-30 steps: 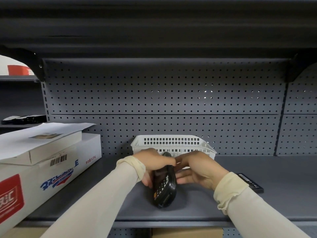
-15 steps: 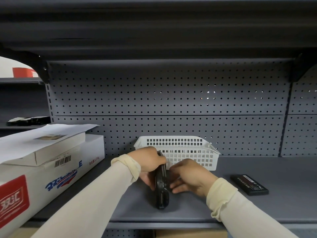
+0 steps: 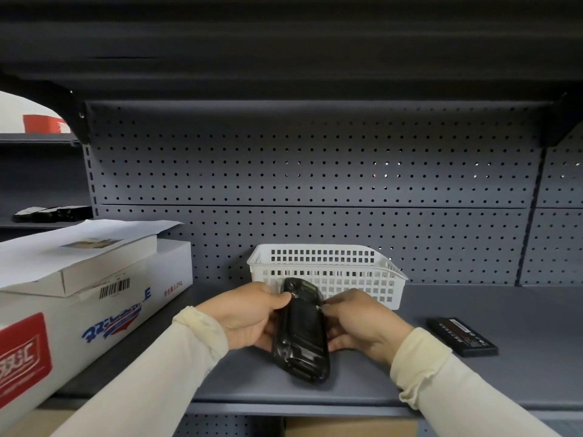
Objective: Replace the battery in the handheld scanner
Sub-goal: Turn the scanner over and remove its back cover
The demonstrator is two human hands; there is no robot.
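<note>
Scanner (image 3: 301,332): back side up, between your two hands, over the shelf (image 3: 520,383).
Left hand (image 3: 249,316): fingers curled around its left edge.
Right hand (image 3: 359,323): fingers closed on its right edge.
Battery (image 3: 462,336): lying apart, right.

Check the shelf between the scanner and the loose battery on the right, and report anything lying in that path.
Nothing visible lies there. The battery sits flat on the bare grey shelf, to the right of the right hand, which with the left hand holds the scanner. The white basket stands behind, out of the path.
</note>
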